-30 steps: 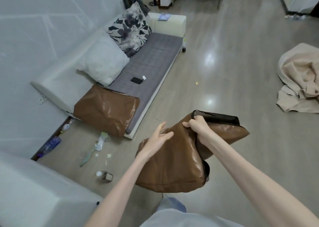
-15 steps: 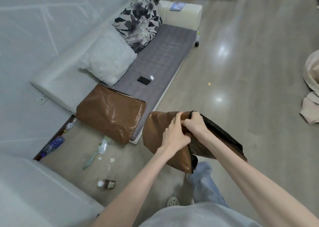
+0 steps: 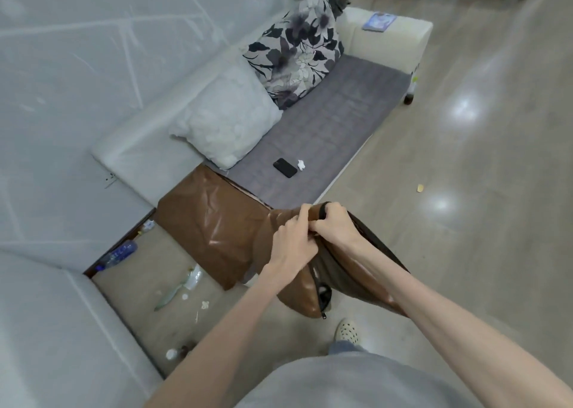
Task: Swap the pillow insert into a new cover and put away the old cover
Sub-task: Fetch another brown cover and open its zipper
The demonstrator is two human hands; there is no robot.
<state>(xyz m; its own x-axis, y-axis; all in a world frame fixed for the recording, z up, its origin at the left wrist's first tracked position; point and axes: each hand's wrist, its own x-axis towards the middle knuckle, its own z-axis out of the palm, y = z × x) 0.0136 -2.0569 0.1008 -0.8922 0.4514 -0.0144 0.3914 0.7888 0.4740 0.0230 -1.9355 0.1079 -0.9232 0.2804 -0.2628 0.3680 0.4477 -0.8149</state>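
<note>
Both hands grip brown cover (image 3: 297,296) | left hand (image 3: 291,240) | right hand (image 3: 335,224) | mouth unzipped, inside hidden

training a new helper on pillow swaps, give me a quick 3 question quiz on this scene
1. True or false: both hands grip the brown cover.
2. What lies on the grey sofa seat beside the black phone? A) a white scrap B) a cup C) keys
3. Fill in: the bare white pillow insert leans against the sofa ____.

Key
1. True: left hand and right hand hold its top edge.
2. A, the white scrap.
3. backrest
</note>
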